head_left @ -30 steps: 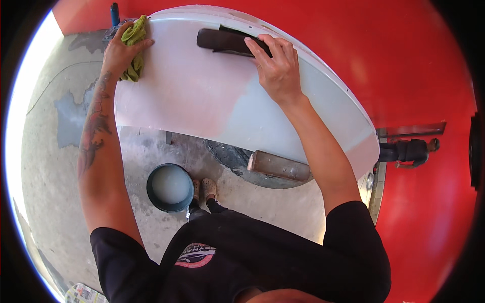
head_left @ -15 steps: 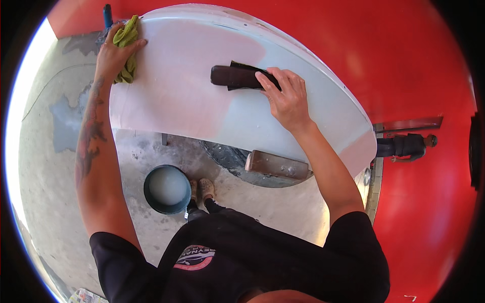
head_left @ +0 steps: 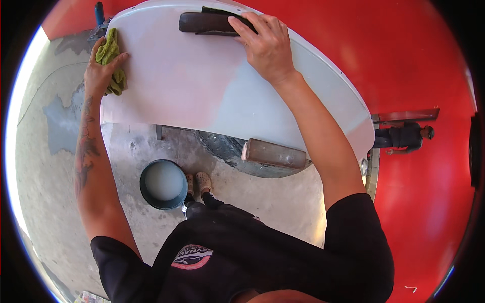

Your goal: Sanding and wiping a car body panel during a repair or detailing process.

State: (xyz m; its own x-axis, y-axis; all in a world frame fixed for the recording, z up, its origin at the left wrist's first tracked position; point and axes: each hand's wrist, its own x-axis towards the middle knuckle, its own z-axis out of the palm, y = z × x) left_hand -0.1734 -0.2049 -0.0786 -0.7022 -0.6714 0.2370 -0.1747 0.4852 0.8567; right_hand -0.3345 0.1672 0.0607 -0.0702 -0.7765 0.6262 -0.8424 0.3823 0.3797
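A curved panel [head_left: 166, 76] with white, pink and pale blue patches spans the upper middle. My left hand [head_left: 101, 68] grips a crumpled olive-green cloth [head_left: 116, 80] against the panel's left edge. My right hand [head_left: 265, 48] is closed around a long dark sanding block [head_left: 204, 22] lying on the panel near its far edge; a thin dark sheet shows along the block, and my fingers partly hide its right end.
Below the panel are a dark round tire-like object [head_left: 212, 139], a brownish-grey oblong block [head_left: 275, 154] and a bucket [head_left: 146, 182] of milky liquid beside my feet. A blue cylinder [head_left: 99, 12] is upper left. A person [head_left: 404, 136] stands by the red wall [head_left: 384, 60] at right.
My right hand and block moved down and right, then back up toward the far edge, further left. My left hand and cloth appear slightly lower and further left in view.
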